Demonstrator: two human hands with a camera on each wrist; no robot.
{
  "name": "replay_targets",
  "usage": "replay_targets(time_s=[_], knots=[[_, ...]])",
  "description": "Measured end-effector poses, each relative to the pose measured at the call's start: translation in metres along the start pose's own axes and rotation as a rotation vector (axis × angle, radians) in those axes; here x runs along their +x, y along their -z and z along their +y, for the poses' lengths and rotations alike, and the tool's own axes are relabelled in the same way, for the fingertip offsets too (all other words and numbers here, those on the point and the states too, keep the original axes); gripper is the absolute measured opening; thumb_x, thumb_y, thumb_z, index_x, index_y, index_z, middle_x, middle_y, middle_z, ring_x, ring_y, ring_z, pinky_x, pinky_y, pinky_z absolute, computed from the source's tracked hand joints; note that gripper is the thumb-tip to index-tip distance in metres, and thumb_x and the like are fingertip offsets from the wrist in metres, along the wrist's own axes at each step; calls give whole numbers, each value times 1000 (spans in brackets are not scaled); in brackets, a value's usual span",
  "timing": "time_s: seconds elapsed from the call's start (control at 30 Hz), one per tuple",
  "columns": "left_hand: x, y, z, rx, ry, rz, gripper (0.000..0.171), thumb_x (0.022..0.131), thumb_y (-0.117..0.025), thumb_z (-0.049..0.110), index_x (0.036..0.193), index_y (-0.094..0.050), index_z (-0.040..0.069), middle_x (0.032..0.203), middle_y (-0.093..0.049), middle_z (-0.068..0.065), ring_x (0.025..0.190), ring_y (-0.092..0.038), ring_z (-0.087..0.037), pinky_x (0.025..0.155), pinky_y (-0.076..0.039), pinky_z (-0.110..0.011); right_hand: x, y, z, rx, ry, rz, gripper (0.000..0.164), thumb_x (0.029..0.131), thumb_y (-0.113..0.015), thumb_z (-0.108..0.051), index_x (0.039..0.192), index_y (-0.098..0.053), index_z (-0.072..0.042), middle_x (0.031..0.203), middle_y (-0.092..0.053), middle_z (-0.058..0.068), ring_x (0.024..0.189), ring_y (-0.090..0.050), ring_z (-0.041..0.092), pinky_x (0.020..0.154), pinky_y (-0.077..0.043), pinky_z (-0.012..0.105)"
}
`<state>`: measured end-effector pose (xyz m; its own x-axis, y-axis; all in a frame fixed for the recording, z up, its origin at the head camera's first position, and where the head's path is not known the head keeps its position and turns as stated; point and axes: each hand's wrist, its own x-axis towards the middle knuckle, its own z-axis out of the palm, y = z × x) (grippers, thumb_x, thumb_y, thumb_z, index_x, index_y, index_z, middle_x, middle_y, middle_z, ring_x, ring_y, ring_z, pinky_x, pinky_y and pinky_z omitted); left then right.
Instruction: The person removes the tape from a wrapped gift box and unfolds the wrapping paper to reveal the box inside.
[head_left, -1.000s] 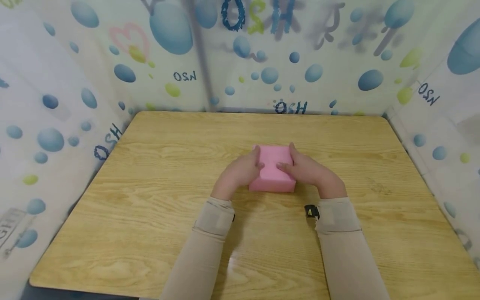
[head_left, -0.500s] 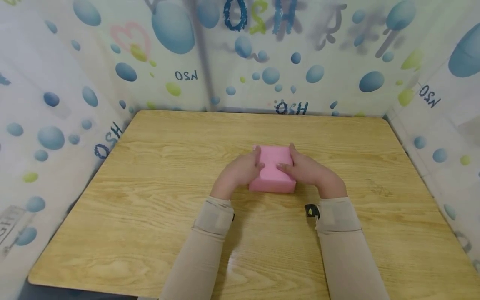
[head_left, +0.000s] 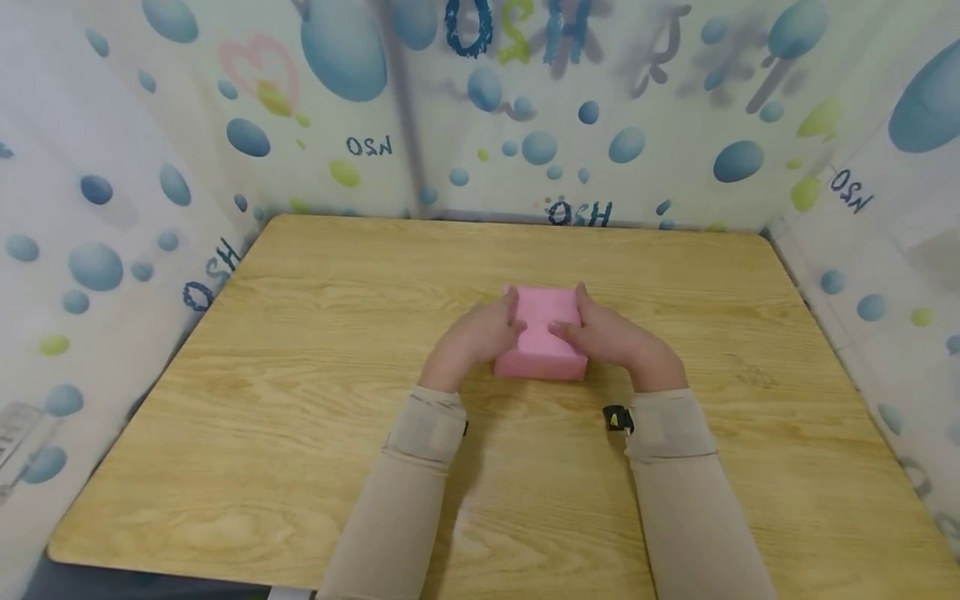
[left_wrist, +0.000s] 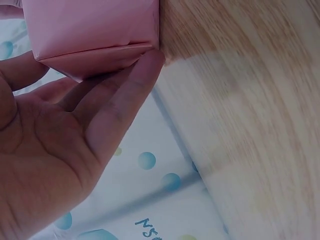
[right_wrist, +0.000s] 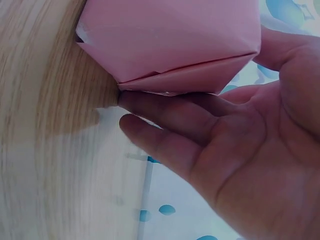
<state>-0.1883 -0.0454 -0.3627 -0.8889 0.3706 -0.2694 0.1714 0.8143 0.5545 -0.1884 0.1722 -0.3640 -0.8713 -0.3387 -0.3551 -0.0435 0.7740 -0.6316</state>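
A pink paper-wrapped box [head_left: 538, 354] sits near the middle of the wooden table. My left hand [head_left: 480, 336] holds it by the left side, thumb over the top edge. From the other side my right hand [head_left: 613, 337] grips it, its thumb also reaching onto the top face. In the left wrist view, the fingers [left_wrist: 117, 107] lie against the folded paper end of the box [left_wrist: 95, 25], low by the table. The right wrist view has the fingertips close to the tabletop, under a folded flap of the box [right_wrist: 172, 42].
The wooden table [head_left: 300, 417] has rounded corners and fills most of the space ahead. Pale wall sheets [head_left: 442, 125] with blue and green spots and lettering enclose its back and sides. A black strap piece [head_left: 617, 418] sticks out beside the right wrist.
The head view has shifted slightly. Both hands keep the same hold on the box, which stays in its place on the table.
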Motion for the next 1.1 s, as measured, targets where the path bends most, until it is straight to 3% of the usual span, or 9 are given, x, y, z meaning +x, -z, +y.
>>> replay_targets(time_s=[0.2, 0.37, 0.47, 0.63, 0.77, 0.9, 1.1], knots=[[1, 0, 0, 1, 4, -8, 69, 115, -43, 32, 171, -14, 6, 170, -39, -17, 157, -41, -34, 130, -33, -50, 0, -1, 0, 21, 1, 0, 94, 113, -45, -43, 164, 15, 8, 174, -10, 32, 163, -19, 46, 132, -19, 60], [2, -1, 1, -1, 10, -8, 69, 115, -42, 33, 171, -12, 6, 169, -40, -16, 155, -45, -31, 128, -36, -50, -1, -2, 0, 37, -4, 4, 94, 113, -45, -43, 163, 16, 9, 174, -13, 32, 163, -20, 45, 132, -20, 60], [2, -1, 2, 6, 10, -10, 70, 115, -41, 33, 171, -9, 4, 166, -45, -19, 143, -56, -28, 123, -42, -49, 0, -2, 1, 36, 7, 9, 94, 113, -45, -42, 163, 15, 10, 174, -13, 33, 163, -21, 46, 132, -20, 60], [1, 0, 2, 4, 7, -30, 70, 116, -39, 32, 171, -7, 3, 163, -49, -21, 125, -61, -26, 117, -46, -47, 2, -3, 3, 21, 9, 1, 93, 114, -44, -42, 163, 16, 9, 173, -14, 34, 162, -22, 46, 132, -21, 60], [0, 1, -1, 5, -3, -35, 72, 115, -41, 36, 170, -8, 3, 168, -42, -19, 145, -55, -27, 124, -41, -48, 3, -3, 2, 10, 7, -13, 93, 114, -43, -42, 163, 17, 9, 173, -15, 34, 162, -23, 45, 131, -22, 60], [-1, 2, -2, 15, -12, -25, 75, 114, -43, 42, 170, -11, 4, 172, -35, -17, 152, -49, -29, 127, -39, -49, 0, -4, -2, 17, -6, -24, 93, 114, -41, -43, 163, 20, 7, 173, -12, 34, 163, -20, 46, 132, -19, 61], [-4, 1, 0, 70, -15, -7, 75, 114, -45, 43, 170, -14, 4, 166, -45, -19, 129, -62, -26, 120, -46, -49, -7, -7, -6, 25, -15, -48, 94, 115, -37, -45, 160, 28, 6, 173, -11, 36, 161, -23, 48, 131, -20, 62]])
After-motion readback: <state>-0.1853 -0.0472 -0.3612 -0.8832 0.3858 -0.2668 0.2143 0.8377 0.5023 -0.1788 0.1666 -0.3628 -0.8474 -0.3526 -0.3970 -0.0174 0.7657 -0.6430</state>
